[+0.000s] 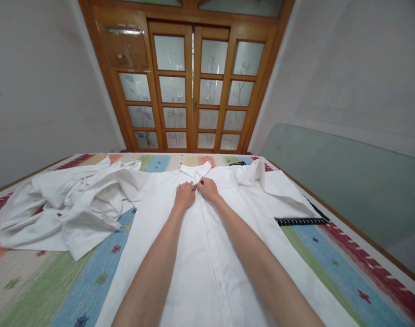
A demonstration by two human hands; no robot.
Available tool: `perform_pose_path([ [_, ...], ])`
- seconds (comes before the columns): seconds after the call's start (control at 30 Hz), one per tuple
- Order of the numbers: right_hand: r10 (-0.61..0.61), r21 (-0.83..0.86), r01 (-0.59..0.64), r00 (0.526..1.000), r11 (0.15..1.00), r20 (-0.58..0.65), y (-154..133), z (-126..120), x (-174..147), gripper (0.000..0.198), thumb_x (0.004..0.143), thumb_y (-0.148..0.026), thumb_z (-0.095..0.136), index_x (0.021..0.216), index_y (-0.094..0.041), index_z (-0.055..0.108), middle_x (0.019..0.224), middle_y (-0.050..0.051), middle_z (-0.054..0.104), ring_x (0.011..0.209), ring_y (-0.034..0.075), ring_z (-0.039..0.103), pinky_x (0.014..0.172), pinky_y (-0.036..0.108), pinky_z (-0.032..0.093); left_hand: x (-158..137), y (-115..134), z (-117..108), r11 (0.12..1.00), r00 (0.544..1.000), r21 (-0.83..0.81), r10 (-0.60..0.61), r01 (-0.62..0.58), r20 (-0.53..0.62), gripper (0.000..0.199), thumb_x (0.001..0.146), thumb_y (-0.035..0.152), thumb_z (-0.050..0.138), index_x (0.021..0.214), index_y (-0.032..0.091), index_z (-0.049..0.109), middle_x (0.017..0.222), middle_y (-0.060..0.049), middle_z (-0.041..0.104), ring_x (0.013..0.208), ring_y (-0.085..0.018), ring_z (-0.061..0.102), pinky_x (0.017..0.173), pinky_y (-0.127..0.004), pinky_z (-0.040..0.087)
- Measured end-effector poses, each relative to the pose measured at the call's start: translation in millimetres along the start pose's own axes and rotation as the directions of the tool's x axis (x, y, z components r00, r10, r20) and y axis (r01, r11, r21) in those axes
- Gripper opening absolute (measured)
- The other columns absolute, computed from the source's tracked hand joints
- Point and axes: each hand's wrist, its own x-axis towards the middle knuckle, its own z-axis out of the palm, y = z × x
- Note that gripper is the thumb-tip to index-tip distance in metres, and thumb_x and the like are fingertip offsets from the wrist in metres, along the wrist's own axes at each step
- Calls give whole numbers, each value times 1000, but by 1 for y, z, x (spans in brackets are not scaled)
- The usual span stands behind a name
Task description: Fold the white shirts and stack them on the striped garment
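A white collared shirt (pixel 180 272) lies spread flat, its collar (pixel 195 169) at the far end and its front placket running down the middle toward me. Just below the collar my left hand (pixel 186 194) rests on the left side of the front, thumb and finger closed at the placket edge. My right hand (pixel 207 188) pinches the fabric right beside it, fingers curled. The two hands' fingertips nearly meet. Whether a button sits between them is too small to tell.
Crumpled white cloth (pixel 87 204) lies at the left. A black spiral-bound notebook (pixel 301 221) is partly under the right sleeve, and a small black object (pixel 237 163) lies beyond the shoulder. Everything rests on a striped colourful cloth (pixel 57 281). A pale green panel (pixel 347 181) borders the right side.
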Motion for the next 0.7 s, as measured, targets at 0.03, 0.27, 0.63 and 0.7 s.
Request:
perform_pose_path([
  [0.03,2,4,-2,1000,1000,-11,2,3,0,25,88,-20,50,91,-15,75,95,10,74,87,18,64,73,25,41,0,0,0,1000,1000,-2,-3,3,0,43,93,13,42,127,27,64,141,-7,57,134,-24,46,113,-47,30],
  [0.27,-47,64,49,998,997,-34,9,9,-3,22,86,-21,54,90,-16,75,93,9,73,85,18,63,75,25,41,4,-5,3,1000,999,-15,-10,9,-52,38,93,17,44,120,30,69,135,-5,62,130,-23,51,112,-43,34],
  [0.63,2,59,-1,1000,998,-7,9,6,1,33,93,-25,45,93,-14,76,103,15,71,99,24,58,85,31,39,16,0,-1,993,993,-85,-87,80,-77,22,91,27,55,104,26,72,123,-6,68,118,-27,57,106,-49,37],
  [0.7,11,51,-11,1000,999,-6,9,7,2,35,95,-27,44,93,-15,76,104,15,71,100,25,58,85,32,39,18,3,-1,990,990,-91,-114,106,-84,19,90,28,56,101,26,72,121,-6,68,118,-28,56,107,-52,34],
])
